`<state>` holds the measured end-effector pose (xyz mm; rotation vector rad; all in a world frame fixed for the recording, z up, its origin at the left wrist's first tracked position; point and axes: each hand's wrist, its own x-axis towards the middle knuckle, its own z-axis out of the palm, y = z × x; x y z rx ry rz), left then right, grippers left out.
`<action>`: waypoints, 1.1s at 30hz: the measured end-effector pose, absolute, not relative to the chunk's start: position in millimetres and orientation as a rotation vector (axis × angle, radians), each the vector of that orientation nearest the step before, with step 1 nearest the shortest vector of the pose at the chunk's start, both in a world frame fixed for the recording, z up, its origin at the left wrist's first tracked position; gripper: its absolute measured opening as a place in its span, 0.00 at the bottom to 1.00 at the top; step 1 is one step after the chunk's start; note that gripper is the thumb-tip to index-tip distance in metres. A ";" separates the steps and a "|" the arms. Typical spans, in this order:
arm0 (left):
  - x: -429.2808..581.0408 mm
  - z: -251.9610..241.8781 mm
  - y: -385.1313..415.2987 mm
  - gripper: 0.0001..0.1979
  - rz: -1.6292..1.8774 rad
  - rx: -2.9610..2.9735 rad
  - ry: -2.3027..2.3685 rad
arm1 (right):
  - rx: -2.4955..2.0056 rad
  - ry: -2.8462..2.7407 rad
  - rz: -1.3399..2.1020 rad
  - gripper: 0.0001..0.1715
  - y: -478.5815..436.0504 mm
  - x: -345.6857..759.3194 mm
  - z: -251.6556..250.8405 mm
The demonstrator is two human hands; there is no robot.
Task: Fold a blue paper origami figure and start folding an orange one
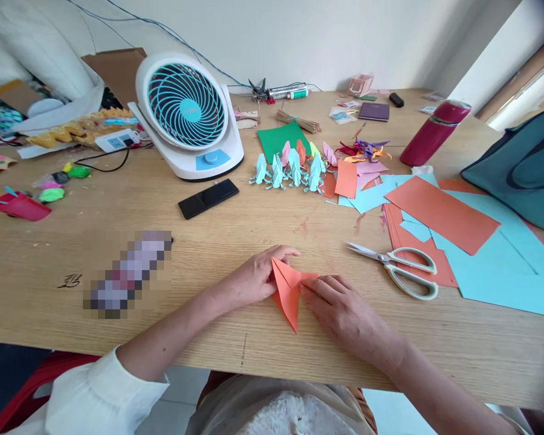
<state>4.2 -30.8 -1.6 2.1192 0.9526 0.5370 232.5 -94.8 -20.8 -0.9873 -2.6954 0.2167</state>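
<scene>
A folded sheet of orange origami paper [289, 294] stands between my two hands near the table's front edge, its lower tip pointing toward me. My left hand [258, 275] grips it from the left, with the fingertips partly hidden behind the paper. On the other side, my right hand [338, 305] pinches the right corner between thumb and fingers. To the right of my hands lie scissors [399, 266] with pale handles, blades slightly apart. Beyond them, several folded paper figures [294, 166] in light blue, pink, orange and yellow-green stand in a group.
Orange and light-blue paper sheets [503, 260] cover the right side, near a red flask [435, 133] and a teal bag [521, 163]. A white fan [188, 115] stands at the back left, with a black phone [208, 198] before it. A blurred-out object [127, 275] lies left.
</scene>
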 end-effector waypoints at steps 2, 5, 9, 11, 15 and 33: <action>6.2 -3.7 -20.3 0.11 0.509 2.139 0.823 | -0.984 -2.683 0.250 0.17 -93.9 233.9 -21.0; 6.2 -7.7 -10.1 0.03 0.465 2.122 0.723 | -1.019 -2.644 0.306 0.18 -92.5 235.0 -20.6; 3.9 -8.4 -8.8 0.02 0.451 2.104 0.721 | -1.032 -2.636 0.348 0.16 -91.9 234.8 -19.7; 3.7 -6.2 -11.1 0.01 0.412 2.090 0.713 | -1.007 -2.644 0.345 0.16 -90.9 234.7 -19.6; 4.3 -3.6 -14.4 0.02 0.353 2.049 0.664 | -0.929 -2.673 0.265 0.18 -85.7 234.5 -19.6; 1.9 -18.0 -17.3 0.01 0.391 1.986 0.773 | -0.692 -2.838 0.127 0.17 -52.6 247.4 -11.5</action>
